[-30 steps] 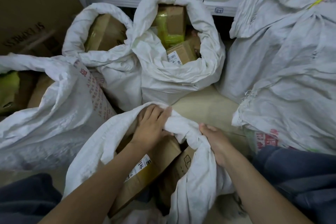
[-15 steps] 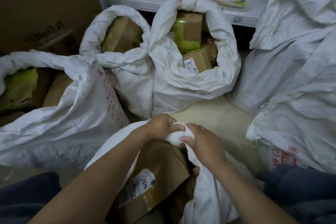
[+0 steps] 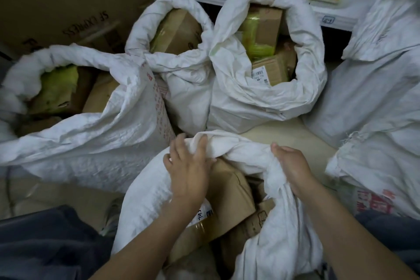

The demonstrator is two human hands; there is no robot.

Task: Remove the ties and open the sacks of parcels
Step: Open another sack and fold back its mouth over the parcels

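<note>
Nearest sack (image 3: 147, 193): stands on the floor (image 3: 284, 132) at the near side, between the person's knees. No tie is seen on it.

Change noted against half a second ago: the hands, then bunched together at the middle of the far rim, are now drawn apart along it. The left hand (image 3: 188, 175) is clamped over the far-left fold of the rim, fingers over the cloth. The right hand (image 3: 293, 168) is wrapped round the rolled rim at the right, thumb on top.

Result: the mouth is stretched wider and a brown parcel (image 3: 229, 195) with a white label is exposed between the hands, with more cardboard below it.

Judgement: the untying is taken as done for this sack, and the rim is being spread and rolled down. The near part of the rim is hidden by the forearms, so completeness cannot be told.

Three opened sacks (image 3: 250, 102) with rolled rims are ranged behind, touching one another. Closed sacks (image 3: 375, 98) are heaped at the right, and these are judged to be left to do.
</note>
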